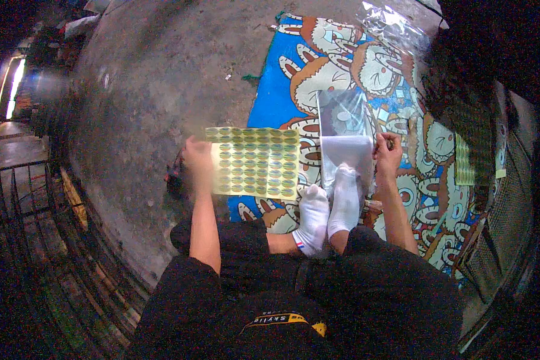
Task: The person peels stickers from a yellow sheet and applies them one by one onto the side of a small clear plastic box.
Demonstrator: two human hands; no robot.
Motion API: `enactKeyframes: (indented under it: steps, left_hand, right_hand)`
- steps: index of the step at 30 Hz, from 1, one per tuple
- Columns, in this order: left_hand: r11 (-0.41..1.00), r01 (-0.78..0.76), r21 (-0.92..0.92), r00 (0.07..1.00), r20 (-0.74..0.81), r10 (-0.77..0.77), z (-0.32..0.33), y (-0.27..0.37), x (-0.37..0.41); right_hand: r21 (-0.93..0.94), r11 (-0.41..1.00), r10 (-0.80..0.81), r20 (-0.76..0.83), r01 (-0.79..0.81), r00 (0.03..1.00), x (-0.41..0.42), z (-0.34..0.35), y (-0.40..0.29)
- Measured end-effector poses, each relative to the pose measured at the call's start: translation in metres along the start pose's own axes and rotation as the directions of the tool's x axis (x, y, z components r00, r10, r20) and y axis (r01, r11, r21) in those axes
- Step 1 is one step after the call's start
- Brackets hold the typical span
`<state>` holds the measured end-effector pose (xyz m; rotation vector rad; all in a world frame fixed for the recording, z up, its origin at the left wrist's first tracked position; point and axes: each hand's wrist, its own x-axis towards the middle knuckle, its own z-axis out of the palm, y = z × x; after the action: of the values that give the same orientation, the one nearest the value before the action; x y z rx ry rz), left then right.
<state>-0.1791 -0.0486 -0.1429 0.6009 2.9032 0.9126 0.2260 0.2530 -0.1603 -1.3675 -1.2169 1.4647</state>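
Note:
A pale yellow sheet of oval foil stickers (256,164) lies in front of me, partly over the mat. My left hand (198,155) is at the sheet's left edge, blurred by motion, so its grip is unclear. To the right of the sheet lies a clear plastic bag (342,112), its lower part whitish. My right foot in a white sock (345,193) rests on the bag's near part. At the bag's right edge is my right hand (388,150), fingers curled; whether they pinch the bag's edge is hard to see.
Beneath lies a blue mat with cartoon faces (270,96) on a concrete floor (162,90). Another sticker sheet (465,162) is at the right. Crumpled clear plastic (387,22) lies at the far end. Metal railings (18,180) stand left, a mesh panel (490,243) right.

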Motion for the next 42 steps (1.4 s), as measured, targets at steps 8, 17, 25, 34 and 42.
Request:
enactKeyframes:
  steps: [8, 17, 25, 34, 42]
  left_hand:
    - [0.931, 0.023, -0.364, 0.992, 0.127, 0.025, -0.007, 0.026, -0.002]
    - [0.939, -0.263, 0.221, 0.954, 0.204, 0.219, 0.003, -0.011, 0.015]
    - [0.846, 0.107, -0.523, 0.945, 0.318, 0.076, -0.066, 0.129, -0.02]
    - [0.707, 0.074, -0.703, 0.821, 0.445, 0.357, -0.119, 0.245, -0.091]
    - [0.539, 0.173, -0.824, 0.807, 0.432, 0.402, -0.116, 0.254, -0.107]
  right_hand:
    - [0.011, 0.997, -0.076, 0.257, 0.076, 0.963, -0.038, 0.04, -0.061]
    - [-0.008, 0.999, -0.037, 0.398, 0.044, 0.916, -0.052, 0.06, -0.067]
    - [-0.239, 0.855, -0.246, 0.593, 0.459, 0.767, -0.075, 0.061, -0.117]
    - [0.156, 0.729, -0.545, 0.72, 0.666, 0.429, -0.119, 0.107, -0.175]
    - [0.1, 0.635, -0.64, 0.623, 0.766, 0.45, -0.121, 0.095, -0.193]
